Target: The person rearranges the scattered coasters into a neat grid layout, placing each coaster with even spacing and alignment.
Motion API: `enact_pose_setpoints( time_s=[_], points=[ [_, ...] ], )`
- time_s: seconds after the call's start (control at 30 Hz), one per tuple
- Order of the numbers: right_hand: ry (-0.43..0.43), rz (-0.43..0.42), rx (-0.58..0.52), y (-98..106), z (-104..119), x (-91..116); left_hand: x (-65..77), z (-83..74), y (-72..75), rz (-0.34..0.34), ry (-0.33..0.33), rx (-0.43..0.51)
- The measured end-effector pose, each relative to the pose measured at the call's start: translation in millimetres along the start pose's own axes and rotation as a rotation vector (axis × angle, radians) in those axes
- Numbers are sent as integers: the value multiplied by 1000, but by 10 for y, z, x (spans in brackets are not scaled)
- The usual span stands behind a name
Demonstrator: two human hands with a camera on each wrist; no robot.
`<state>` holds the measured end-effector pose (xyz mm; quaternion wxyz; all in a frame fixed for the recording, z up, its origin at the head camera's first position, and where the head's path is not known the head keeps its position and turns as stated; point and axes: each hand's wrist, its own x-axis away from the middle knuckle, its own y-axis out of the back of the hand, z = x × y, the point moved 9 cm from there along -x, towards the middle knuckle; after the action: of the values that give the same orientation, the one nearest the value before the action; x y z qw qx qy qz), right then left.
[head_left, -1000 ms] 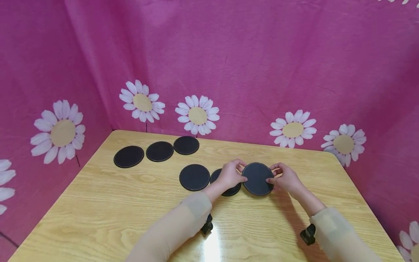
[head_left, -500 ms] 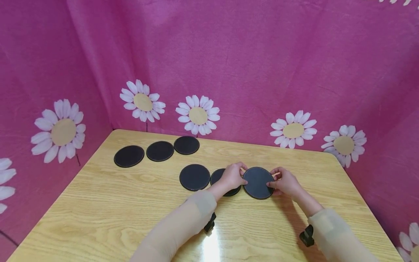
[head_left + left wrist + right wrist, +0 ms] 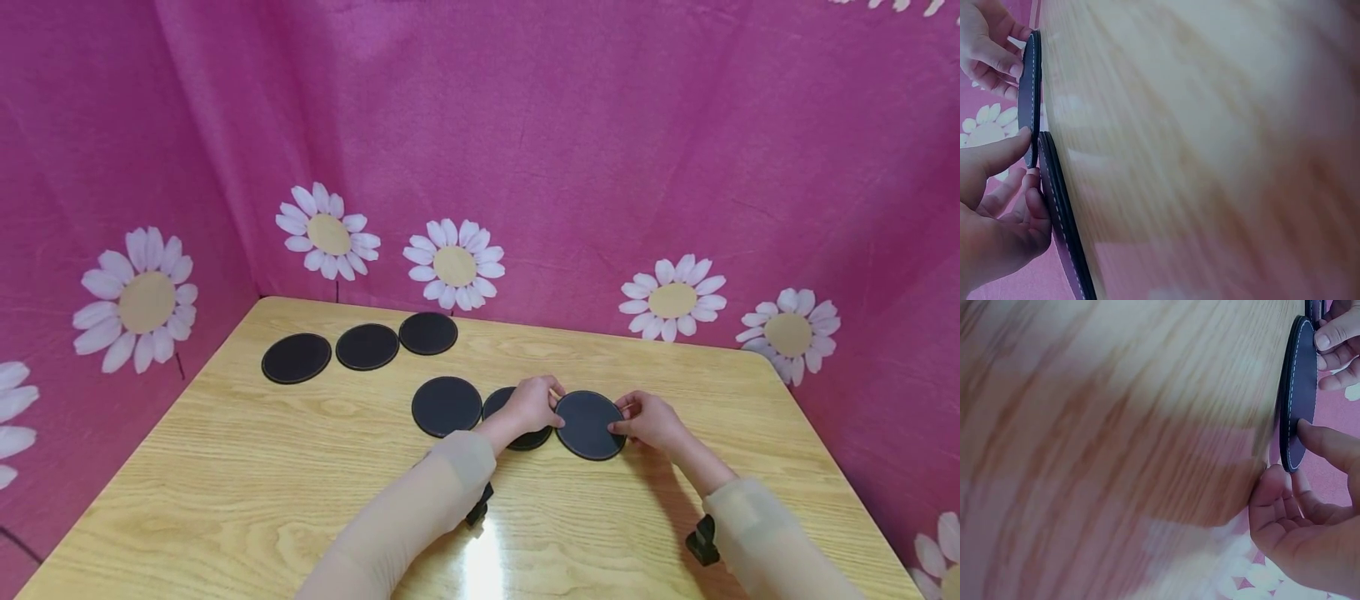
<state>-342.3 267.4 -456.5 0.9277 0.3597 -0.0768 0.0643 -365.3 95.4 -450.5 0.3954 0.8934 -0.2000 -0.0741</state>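
A round black coaster (image 3: 589,425) with a stitched rim is held between both hands, close over the table. My left hand (image 3: 532,406) pinches its left edge, thumb on top, fingers curled below. On the opposite edge, the right hand (image 3: 651,421) grips it in the same way, as the right wrist view shows with the coaster (image 3: 1300,394) seen nearly edge-on. Just left of it a second coaster (image 3: 531,439) lies flat, partly hidden by the left hand. Beside that one is a third coaster (image 3: 446,407). In the left wrist view the held coaster (image 3: 1027,100) overlaps its neighbour (image 3: 1063,212).
Toward the back left of the wooden table (image 3: 225,492), three more black coasters lie in a slanting row: left (image 3: 296,358), middle (image 3: 367,347) and right (image 3: 428,333). A pink curtain (image 3: 525,150) with daisies borders the table behind and at the sides.
Both hands have lowered the coaster toward the table and drawn it slightly nearer to me, level with the two beside it. The other coasters have stayed put.
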Motion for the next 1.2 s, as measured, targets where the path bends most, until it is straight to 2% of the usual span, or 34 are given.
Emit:
enact_pose_setpoints(
  time_s=[0.2, 0.43, 0.6, 0.83, 1.1, 1.2],
  points=[
    [1, 2, 37, -9, -3, 2, 0, 0, -13, 15, 0, -5],
    [-11, 11, 77, -12, -13, 8, -8, -31, -44, 36, -9, -75],
    [-9, 17, 84, -18, -21, -1, 5, -35, -42, 42, -3, -61],
    [43, 18, 109, -6, -3, -12, 16, -44, -30, 39, -12, -54],
    [69, 27, 113, 4, 2, -3, 20, -75, -37, 48, -38, -102],
    [68, 46, 98, 1, 7, -4, 23, -61, -37, 54, -42, -71]
  ],
)
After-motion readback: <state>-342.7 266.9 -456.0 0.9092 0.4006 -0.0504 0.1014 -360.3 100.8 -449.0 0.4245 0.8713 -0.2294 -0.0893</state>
